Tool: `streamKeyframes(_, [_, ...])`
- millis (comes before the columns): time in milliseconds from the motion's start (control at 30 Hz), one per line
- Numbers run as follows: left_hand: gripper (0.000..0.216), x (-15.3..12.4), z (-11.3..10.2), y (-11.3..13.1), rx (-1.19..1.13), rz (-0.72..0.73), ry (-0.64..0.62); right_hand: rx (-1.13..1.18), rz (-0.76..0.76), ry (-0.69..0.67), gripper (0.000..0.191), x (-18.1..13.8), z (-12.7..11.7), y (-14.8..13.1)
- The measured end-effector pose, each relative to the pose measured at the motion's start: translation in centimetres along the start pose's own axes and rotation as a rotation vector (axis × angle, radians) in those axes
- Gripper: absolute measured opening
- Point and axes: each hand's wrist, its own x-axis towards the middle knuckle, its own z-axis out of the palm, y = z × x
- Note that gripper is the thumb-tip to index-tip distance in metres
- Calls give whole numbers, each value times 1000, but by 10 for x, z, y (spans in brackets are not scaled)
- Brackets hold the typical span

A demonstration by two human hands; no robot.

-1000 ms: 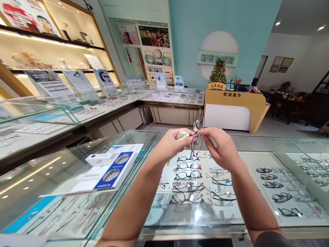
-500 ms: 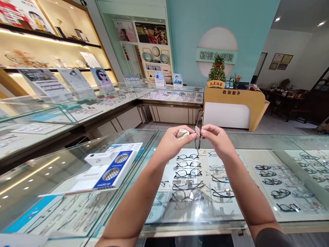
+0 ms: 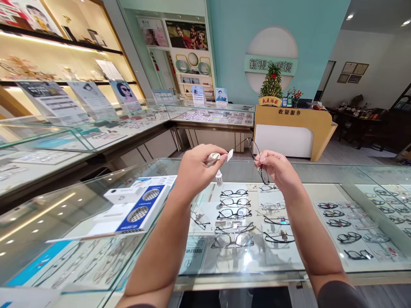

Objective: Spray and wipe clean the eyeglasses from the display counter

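Over the glass display case, my right hand (image 3: 276,169) is closed, its thumb and fingers pinching a pair of thin dark-framed eyeglasses (image 3: 251,147) by the front. One temple reaches leftward towards my left hand (image 3: 197,171). That hand is closed around a bunched off-white cloth (image 3: 212,159). A small white tag (image 3: 230,155) sits at its fingertips, near the temple's end; whether the fingers also grip the temple I cannot tell. Just below the left fingers shows a small white bottle (image 3: 219,177), its upper part hidden by the hand.
Rows of eyeglasses (image 3: 234,214) lie inside the glass case under my arms. To the left are a blue-and-white box (image 3: 143,209) and a white box (image 3: 123,195). Further cases (image 3: 212,115) and a yellow counter (image 3: 293,128) stand beyond.
My hands have moved apart, the left one leftward with the cloth. The eyeglasses have turned from edge-on, so a temple now points left. The white bottle has come into view.
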Motion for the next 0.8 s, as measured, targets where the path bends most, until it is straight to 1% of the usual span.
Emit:
streamKeyframes(67, [22,1,-3,-6,114,90,33,-31,17,5,16,1,-2,0])
streamKeyframes(133, [21,2,-4,-11,190,125,59,-63,33,9,15,2,-1,2])
streamKeyframes(233, [19,3,-3,-15,229,127,84,-52,71,1,16,3,0,4])
streamKeyframes(400, [18,3,3,-14,186,119,157,36,113,-4,18,4,0,5])
streamKeyframes(467, [18,2,5,-12,180,125,215,67,109,1,20,3,-2,2])
streamKeyframes(600, [18,-1,6,-2,181,152,409,91,86,-14,28,-2,-4,-4])
streamKeyframes(633, [17,-3,6,2,175,162,438,95,79,-20,29,-3,-4,-5])
streamKeyframes(667, [16,-4,7,6,161,180,438,102,72,-26,30,-4,-4,-6])
streamKeyframes(700, [16,-6,8,10,141,212,405,111,64,-33,30,-5,-4,-7])
streamKeyframes(800, [17,-12,17,17,76,372,195,130,49,-56,29,-8,-2,-8])
